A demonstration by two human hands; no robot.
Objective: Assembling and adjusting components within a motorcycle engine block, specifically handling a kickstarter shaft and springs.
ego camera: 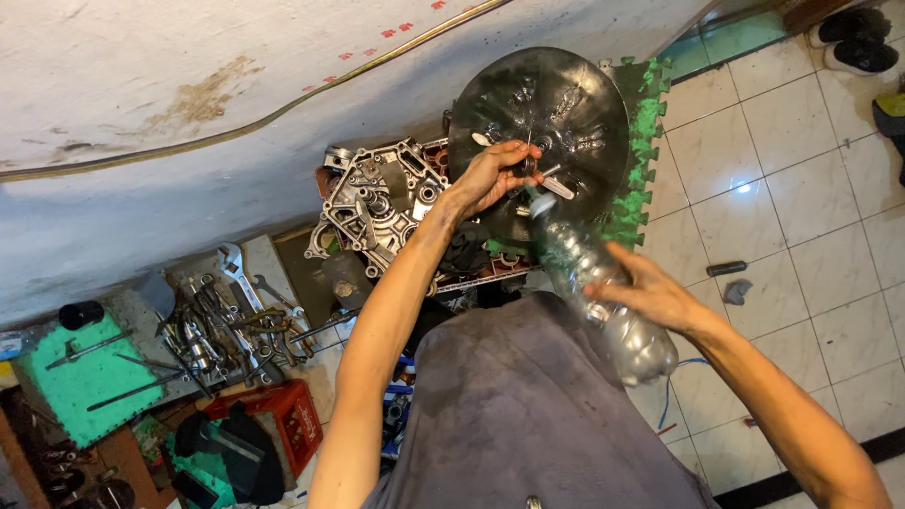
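While my right hand (650,294) grips the thin, crushable plastic bottle (594,287) mid-body, tipped nozzle-down over the dark pan (542,113), my left hand (490,174) pinches a small, likely slick part at the pan's centre.

A stained white wall (189,113) ran along the top, a thin cable (283,111) tracing across it. Pale floor tiles (801,207) shone under a light glare. Green foam mats (641,151) lay near the wall, and a red crate (283,415) stood beside scattered tools (226,320).
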